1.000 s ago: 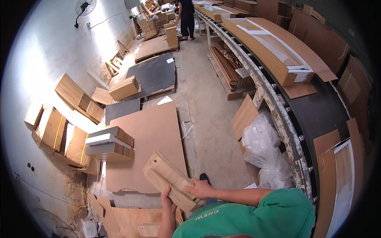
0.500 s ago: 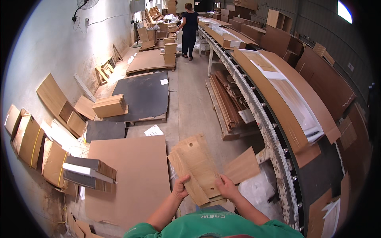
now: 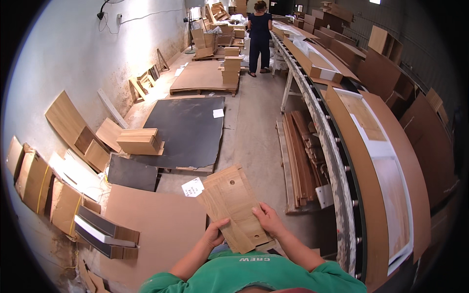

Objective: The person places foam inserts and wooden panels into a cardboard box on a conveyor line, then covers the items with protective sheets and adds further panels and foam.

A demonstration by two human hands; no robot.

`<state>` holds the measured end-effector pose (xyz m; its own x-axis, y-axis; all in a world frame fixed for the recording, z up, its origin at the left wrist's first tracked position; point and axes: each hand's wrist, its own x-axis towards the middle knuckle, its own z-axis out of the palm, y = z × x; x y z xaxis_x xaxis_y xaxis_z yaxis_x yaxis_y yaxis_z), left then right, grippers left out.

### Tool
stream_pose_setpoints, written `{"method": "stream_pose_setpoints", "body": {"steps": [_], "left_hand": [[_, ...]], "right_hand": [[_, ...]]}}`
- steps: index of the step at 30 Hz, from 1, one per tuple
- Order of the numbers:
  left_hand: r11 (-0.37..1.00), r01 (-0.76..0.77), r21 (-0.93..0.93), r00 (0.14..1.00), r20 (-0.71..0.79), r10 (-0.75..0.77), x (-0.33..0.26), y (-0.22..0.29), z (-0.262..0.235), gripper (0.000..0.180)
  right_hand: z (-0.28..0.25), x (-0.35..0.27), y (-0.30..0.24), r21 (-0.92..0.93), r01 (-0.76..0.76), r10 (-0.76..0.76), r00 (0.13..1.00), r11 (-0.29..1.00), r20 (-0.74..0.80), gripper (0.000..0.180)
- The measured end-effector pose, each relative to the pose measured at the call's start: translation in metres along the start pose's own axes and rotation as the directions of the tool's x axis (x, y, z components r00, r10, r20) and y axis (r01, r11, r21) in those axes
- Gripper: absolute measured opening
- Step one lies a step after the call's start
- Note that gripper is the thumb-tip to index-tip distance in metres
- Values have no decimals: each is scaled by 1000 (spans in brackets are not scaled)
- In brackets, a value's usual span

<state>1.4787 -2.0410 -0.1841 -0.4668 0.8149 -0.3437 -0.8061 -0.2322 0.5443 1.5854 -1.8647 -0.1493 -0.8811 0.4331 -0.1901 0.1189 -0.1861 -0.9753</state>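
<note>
A small stack of light wood-grain panels (image 3: 233,202) is held tilted in front of my body, its top face showing two round holes. My left hand (image 3: 215,233) is closed on the lower left edge, with the thumb over the top face. My right hand (image 3: 269,219) grips the right edge, its thumb on top. The fingers beneath the panels are hidden. How many panels lie in the stack, I cannot tell.
On the right runs a roller conveyor (image 3: 337,166) carrying a long open carton (image 3: 337,112) with wood panels in white foam. Brown strips (image 3: 299,161) lie on a pallet beneath it. Cardboard-topped pallets (image 3: 151,215) line the left. A person (image 3: 260,36) stands farther up the aisle.
The view has turned and moved forward, so the conveyor carton looks nearer. My right hand sits higher along the panels' right edge. The person's arm no longer reaches out to the left.
</note>
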Motion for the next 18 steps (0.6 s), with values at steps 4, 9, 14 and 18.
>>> {"method": "stream_pose_setpoints", "body": {"steps": [4,9,14,18], "left_hand": [[993,52,-109,998,-24,-55,111,36,6,56],[978,200,-61,973,130,-191,279,114,46,44],[971,222,85,958,168,-233,410,172,96,51],[963,208,173,949,204,-241,516,209,111,61]], "right_hand": [[-38,107,0,-99,29,-30,1000,995,-8,32],[-89,234,-56,-37,16,-23,981,999,-191,32],[-137,338,-96,-142,89,-131,939,986,-317,28],[-168,429,-89,-42,99,-108,894,994,-435,25]]}}
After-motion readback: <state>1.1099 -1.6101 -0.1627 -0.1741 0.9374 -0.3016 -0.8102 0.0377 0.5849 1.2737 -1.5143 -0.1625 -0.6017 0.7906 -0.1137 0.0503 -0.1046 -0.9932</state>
